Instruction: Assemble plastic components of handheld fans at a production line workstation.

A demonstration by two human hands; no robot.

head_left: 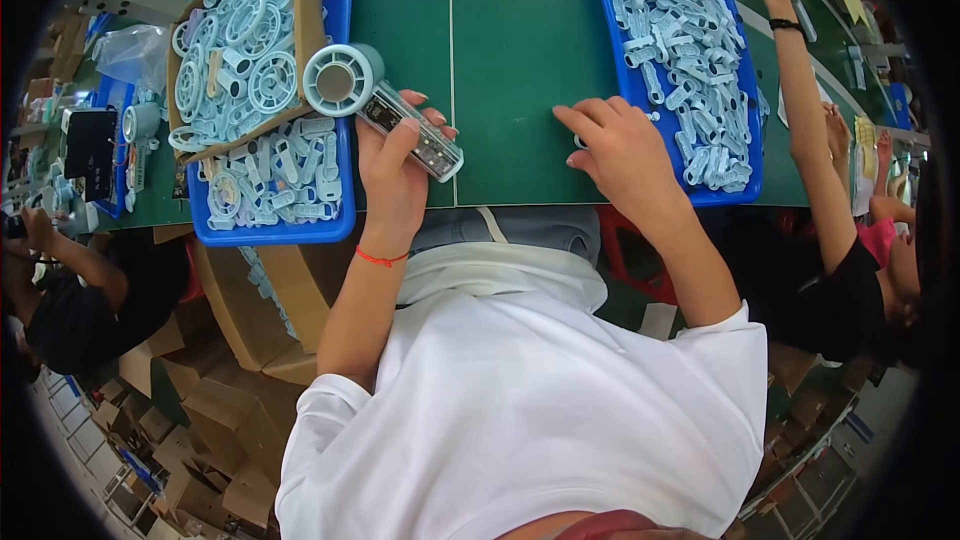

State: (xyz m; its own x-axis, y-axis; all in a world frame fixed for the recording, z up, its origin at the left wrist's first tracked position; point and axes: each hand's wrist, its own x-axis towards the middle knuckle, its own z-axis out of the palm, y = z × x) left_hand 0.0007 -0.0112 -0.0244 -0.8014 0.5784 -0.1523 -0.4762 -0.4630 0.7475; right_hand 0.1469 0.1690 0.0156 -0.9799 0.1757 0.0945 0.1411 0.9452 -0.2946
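A pale blue handheld fan [340, 80] lies tilted in my left hand [392, 160], my fingers wrapped round its handle. Its round head points to the upper left, and the handle's uncovered side shows a circuit board [432, 148] inside. Over the green table, beside the right-hand tray, is my right hand [625, 155], its fingers bent. Small pale blue ends show at its fingertips and beside its knuckles, seemingly of one plastic piece [579, 141] mostly hidden by the hand. Narrow pale blue handle covers [690, 70] fill the blue tray [757, 155] on the right.
At the left, a cardboard box [312, 20] of round fan grilles [272, 82] rests on a blue tray [270, 237] holding more pale blue parts. Co-workers sit on both sides; one person's arm [808, 130] reaches along the right. Cardboard boxes [235, 420] stand behind me.
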